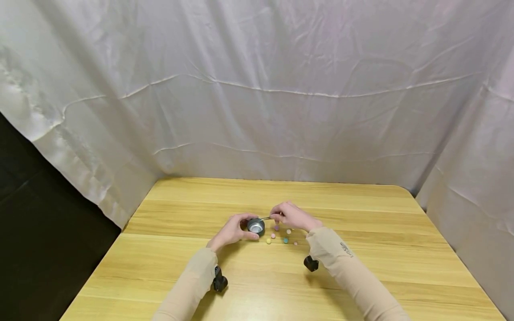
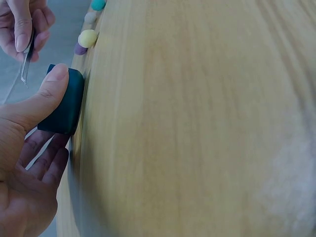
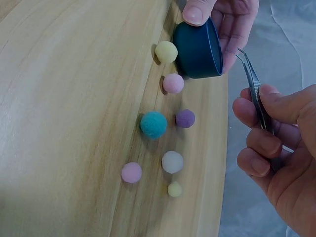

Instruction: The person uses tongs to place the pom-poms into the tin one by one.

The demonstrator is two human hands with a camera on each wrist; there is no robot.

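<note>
A small dark teal round tin (image 3: pixel 197 52) with a shiny metal inside stands on the table, held by my left hand (image 1: pixel 233 231). The thumb lies on its near side and the fingers reach round the far side. Bent-tip metal tweezers (image 3: pixel 256 91) are pinched between thumb and fingers of my right hand (image 1: pixel 295 217). Their tips sit close above the tin's rim, slightly apart, with nothing between them. Beside the tin lie several pom-poms: yellow (image 3: pixel 166 52), pink (image 3: pixel 173 83), purple (image 3: pixel 185 118), teal (image 3: pixel 153 124), white (image 3: pixel 173 162), another pink (image 3: pixel 132 172) and a tiny yellow (image 3: pixel 174 189).
The wooden table (image 1: pixel 361 267) extends on all sides of the hands. Pale grey curtains (image 1: pixel 257 111) hang behind it and at the right, with a dark panel (image 1: pixel 40 223) at the left. Black wrist cameras (image 1: pixel 311 263) are strapped beneath both sleeves.
</note>
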